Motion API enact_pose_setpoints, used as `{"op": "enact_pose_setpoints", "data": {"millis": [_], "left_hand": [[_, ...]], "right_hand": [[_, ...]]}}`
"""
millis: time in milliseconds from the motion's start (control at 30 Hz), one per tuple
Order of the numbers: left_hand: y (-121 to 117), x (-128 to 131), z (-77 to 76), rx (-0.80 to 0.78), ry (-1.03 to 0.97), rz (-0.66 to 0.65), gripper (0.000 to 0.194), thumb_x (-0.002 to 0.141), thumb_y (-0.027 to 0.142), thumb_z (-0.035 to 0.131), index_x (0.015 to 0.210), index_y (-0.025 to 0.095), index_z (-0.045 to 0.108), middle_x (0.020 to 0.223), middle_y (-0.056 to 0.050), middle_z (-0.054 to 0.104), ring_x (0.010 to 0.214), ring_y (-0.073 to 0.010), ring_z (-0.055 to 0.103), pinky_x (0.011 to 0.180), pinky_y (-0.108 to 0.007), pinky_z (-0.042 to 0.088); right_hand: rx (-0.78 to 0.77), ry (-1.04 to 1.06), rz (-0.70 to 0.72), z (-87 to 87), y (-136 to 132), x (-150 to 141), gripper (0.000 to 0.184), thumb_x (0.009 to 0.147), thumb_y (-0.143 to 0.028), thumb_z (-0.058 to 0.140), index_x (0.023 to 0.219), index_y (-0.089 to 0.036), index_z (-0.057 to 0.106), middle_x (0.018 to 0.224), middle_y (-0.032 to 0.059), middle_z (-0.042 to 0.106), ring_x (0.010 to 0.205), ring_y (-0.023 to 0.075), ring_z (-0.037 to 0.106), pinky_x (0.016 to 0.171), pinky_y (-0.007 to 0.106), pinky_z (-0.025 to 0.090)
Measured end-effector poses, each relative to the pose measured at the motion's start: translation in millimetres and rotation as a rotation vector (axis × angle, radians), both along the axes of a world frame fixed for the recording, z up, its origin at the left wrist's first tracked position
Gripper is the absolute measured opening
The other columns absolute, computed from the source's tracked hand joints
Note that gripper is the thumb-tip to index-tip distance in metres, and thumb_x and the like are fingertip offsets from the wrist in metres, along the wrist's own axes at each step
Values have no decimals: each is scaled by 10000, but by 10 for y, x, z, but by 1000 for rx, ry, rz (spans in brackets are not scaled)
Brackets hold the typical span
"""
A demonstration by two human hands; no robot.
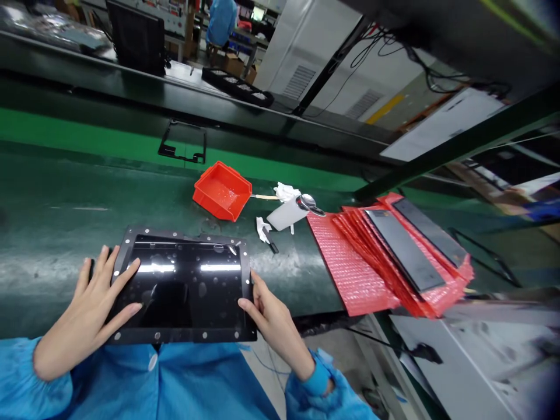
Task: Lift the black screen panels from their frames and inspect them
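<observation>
A black framed display panel (188, 291) with round light dots along its border lies in front of my body, its near edge at the front of the green bench. Its glossy face shows bubble-like blotches and reflected lights. My left hand (94, 297) rests spread over the panel's left side, index finger and thumb reaching onto the frame and screen. At the right side my right hand (271, 312) pinches the panel's edge, thumb on top, other fingers partly hidden. Beyond it sits a red plastic bin (223, 191) with small bits inside.
A white bottle with a metal top (289, 213), crumpled white tissue (286, 192) and a small black-handled tool (270, 240) lie right of the bin. Farther right, dark panels (406, 248) rest on red bubble wrap (350, 262). A thin black frame (182, 142) lies at the back.
</observation>
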State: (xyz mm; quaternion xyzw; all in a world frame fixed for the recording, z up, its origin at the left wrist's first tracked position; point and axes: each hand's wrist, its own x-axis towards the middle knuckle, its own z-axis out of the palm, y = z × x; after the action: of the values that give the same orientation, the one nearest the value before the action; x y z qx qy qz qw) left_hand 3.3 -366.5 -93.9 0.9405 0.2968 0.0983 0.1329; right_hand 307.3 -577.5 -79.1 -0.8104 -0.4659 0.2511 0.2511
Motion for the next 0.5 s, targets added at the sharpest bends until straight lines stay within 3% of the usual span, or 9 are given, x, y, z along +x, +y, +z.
{"op": "enact_pose_setpoints", "data": {"millis": [200, 500], "left_hand": [[52, -88, 4, -34, 9, -58, 757, 887, 494, 519, 1516, 300, 145, 1600, -48, 42, 1449, -371, 66, 1147, -598, 132], [-56, 30, 1, 26, -5, 81, 819, 854, 536, 534, 1519, 236, 162, 1586, -69, 143, 1442, -363, 142, 1154, -586, 144]], "right_hand": [[16, 76, -11, -57, 76, 127, 589, 938, -491, 446, 1428, -180, 344, 737, -35, 406, 660, 156, 500, 625, 266, 425], [18, 49, -52, -99, 309, 313, 644, 916, -545, 448, 1410, -141, 366, 745, -32, 413, 664, 162, 496, 657, 272, 422]]}}
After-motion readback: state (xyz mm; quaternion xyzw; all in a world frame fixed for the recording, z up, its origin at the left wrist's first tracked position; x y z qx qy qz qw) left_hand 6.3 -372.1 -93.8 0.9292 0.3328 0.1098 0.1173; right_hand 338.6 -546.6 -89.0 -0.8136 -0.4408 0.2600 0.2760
